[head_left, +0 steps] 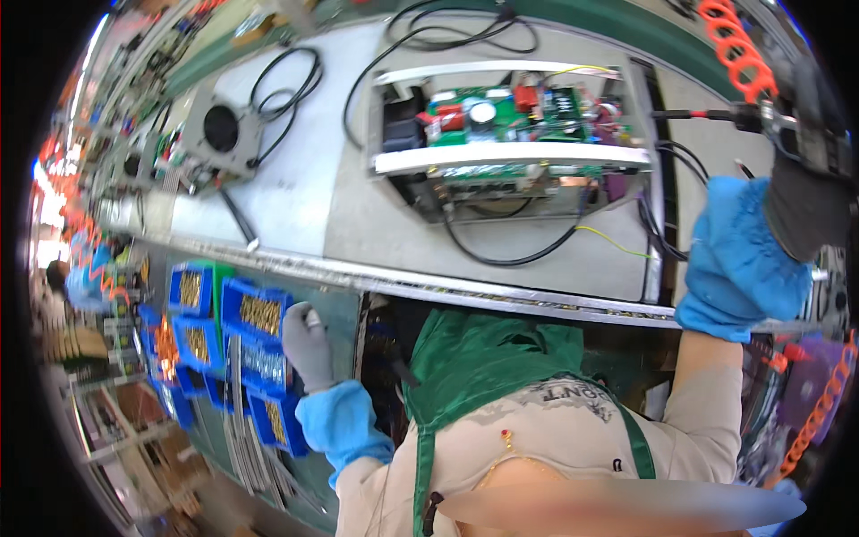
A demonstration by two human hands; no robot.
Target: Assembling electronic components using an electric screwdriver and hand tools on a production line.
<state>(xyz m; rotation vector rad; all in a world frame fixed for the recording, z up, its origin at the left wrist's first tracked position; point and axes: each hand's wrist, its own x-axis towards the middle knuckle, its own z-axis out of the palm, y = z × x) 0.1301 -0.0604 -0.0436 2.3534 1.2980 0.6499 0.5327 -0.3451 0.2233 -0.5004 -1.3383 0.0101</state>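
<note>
My left hand (309, 349), in a grey glove and blue sleeve cover, is over the right edge of a blue bin (259, 313) of brass-coloured screws. Its fingers are curled together; whatever they may hold is too small to make out. Raised at the far right, my right hand (805, 210) in a dark grey glove grips a power screwdriver (795, 130). The tool's long bit points left toward an open metal chassis (514, 159) on the bench. Inside that chassis are green circuit boards (483, 116), red parts and a round white-topped component.
An orange coiled hose (738, 54) hangs above the screwdriver. Black cables (510, 262) loop in front of the chassis. Farther left along the bench stands another metal unit with a round black fan (221, 130). More blue bins (197, 340) hold small hardware.
</note>
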